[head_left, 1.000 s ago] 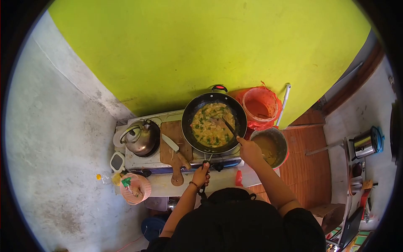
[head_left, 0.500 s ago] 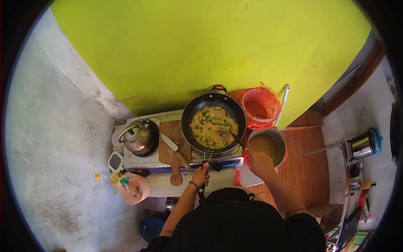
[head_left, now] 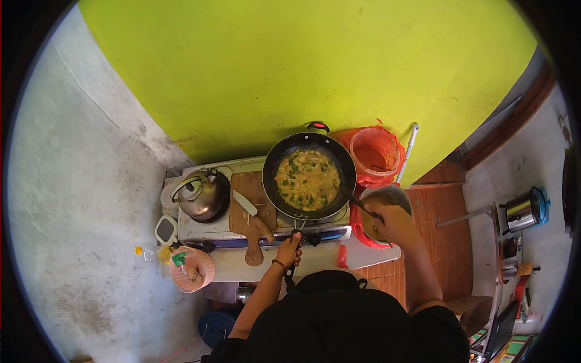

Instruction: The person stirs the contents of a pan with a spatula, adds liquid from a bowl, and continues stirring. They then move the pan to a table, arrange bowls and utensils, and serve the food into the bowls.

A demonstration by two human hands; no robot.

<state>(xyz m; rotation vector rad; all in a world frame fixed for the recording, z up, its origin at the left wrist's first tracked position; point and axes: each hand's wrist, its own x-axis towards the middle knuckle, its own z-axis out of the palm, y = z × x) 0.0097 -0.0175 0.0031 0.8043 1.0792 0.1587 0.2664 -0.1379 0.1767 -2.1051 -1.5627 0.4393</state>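
Note:
My left hand [head_left: 289,250] is wrapped round the handle [head_left: 292,263] of a black wok [head_left: 270,196] on the stove. Yellowish food with green pieces [head_left: 308,178] covers the wok's bottom. My right hand [head_left: 396,224] grips a dark, long-handled spatula [head_left: 361,204] that slants over the wok's right rim. Its head is hard to make out against the dark wok wall. Beneath my right hand and forearm sits a pot [head_left: 404,196] with brownish liquid, partly hidden by them.
Left of the wok, a knife [head_left: 245,204] lies on a wooden cutting board [head_left: 245,181], beside a metal kettle [head_left: 203,196]. A red-lined bucket [head_left: 390,142] stands behind the pot. A pink basket [head_left: 206,260] is at the counter's left end. A green wall [head_left: 302,66] rises behind.
My right hand has moved right and slightly forward, drawing the spatula from the food toward the wok's right rim. My left hand stays on the wok handle.

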